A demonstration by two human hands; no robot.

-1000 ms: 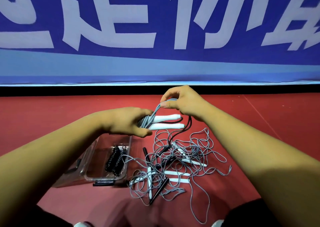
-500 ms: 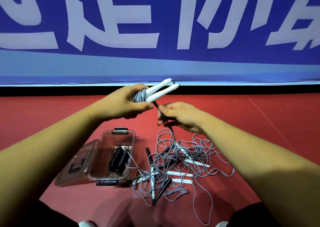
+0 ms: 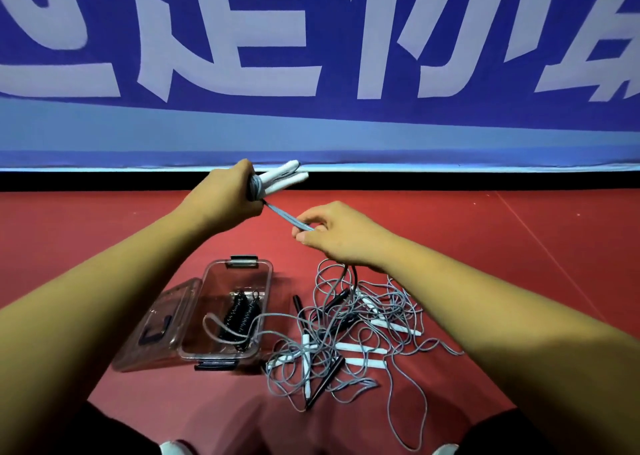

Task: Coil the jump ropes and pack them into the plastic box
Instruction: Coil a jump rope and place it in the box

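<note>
My left hand (image 3: 221, 196) clamped round white handles (image 3: 282, 177), right hand (image 3: 337, 238) pinching the taut grey cord (image 3: 283, 214), plastic box (image 3: 242, 264) holding, I think, a black coil (image 3: 240, 312).

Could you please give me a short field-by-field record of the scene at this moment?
left hand: raised, grips two white handles with grey rope wound round them
right hand: pinches the rope, which runs taut from the handles
box: open, lid lying at its left
in box: one black coil; a grey loop drapes in over the rim
floor: tangled pile of grey ropes with white and black handles, right of the box
</note>
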